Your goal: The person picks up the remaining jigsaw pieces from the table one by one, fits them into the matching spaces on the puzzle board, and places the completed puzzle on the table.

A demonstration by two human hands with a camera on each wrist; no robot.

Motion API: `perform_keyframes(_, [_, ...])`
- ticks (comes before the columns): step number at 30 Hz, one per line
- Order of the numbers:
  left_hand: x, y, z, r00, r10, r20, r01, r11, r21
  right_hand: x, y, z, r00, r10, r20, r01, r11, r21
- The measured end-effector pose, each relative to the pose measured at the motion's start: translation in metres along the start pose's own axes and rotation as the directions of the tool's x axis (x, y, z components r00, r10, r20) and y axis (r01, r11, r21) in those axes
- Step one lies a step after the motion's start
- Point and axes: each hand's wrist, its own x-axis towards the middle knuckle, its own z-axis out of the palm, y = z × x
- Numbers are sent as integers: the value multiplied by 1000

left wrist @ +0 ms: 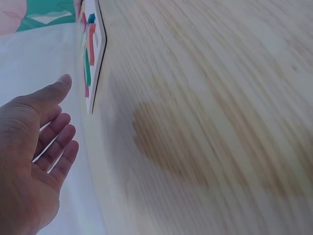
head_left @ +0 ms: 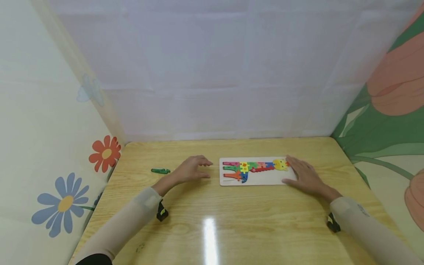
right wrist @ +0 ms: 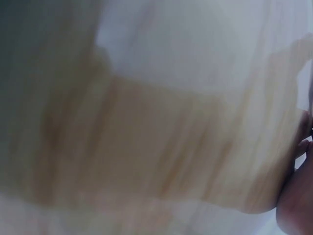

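A white puzzle board (head_left: 265,179) lies lengthwise on the table, carrying a giraffe made of bright interlocking pieces. The giraffe's yellow head (head_left: 280,164) is at the right end and its legs are at the left. My right hand (head_left: 306,177) rests at the board's right end, fingers extended over the edge and thumb apart at the near corner. Left of the board, my left hand (head_left: 190,170) hovers with thumb and fingers parted and holds nothing. In the left wrist view, the hand (left wrist: 41,132) shows a bare palm beside the board (left wrist: 100,58).
On the wooden table (head_left: 251,217), a small green piece (head_left: 160,171) lies left of my left wrist. A white cloth wall (head_left: 225,81) stands behind the table. Flower-patterned panels (head_left: 64,204) flank it on both sides. Each wrist carries a small black device (head_left: 162,212).
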Motion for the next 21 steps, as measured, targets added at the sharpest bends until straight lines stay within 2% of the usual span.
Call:
perform_keyframes(12, [-22, -10, -15, 999, -39, -15, 38, 999, -31, 0, 0, 0, 1000, 5, 3, -5, 1000, 3])
perform_keyframes(21, [-36, -20, -21, 998, 26, -60, -28, 999, -28, 0, 0, 1, 1000, 7, 2, -7, 1000, 0])
